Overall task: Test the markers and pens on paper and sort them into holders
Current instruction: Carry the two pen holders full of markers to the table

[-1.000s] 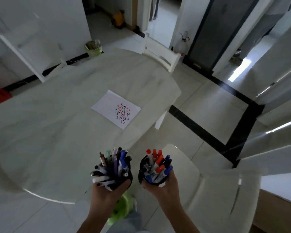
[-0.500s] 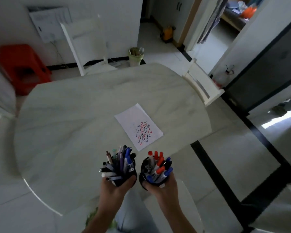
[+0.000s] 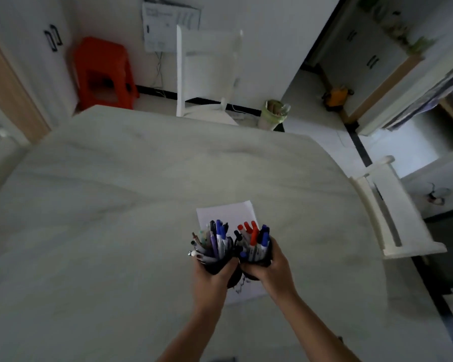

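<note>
My left hand [image 3: 211, 282] grips a black holder [image 3: 216, 265] packed with several pens in purple, grey, green and blue. My right hand [image 3: 272, 270] grips a second black holder [image 3: 256, 259] filled with several markers with red and blue caps. Both holders are upright, side by side and touching, held above the white sheet of paper [image 3: 226, 212] on the pale marble table [image 3: 115, 205]. The sheet's middle, with its scribbles, is mostly hidden behind the holders and hands; a few marks show near its lower part.
A white chair [image 3: 207, 74] stands at the table's far side and another white chair [image 3: 392, 212] at its right edge. An orange stool [image 3: 102, 71] and a small green bin [image 3: 272, 117] sit on the floor beyond the table.
Both hands, carrying the holders, have moved forward from beyond the table's near edge to over the paper. The view swung left, bringing the table square in front.
</note>
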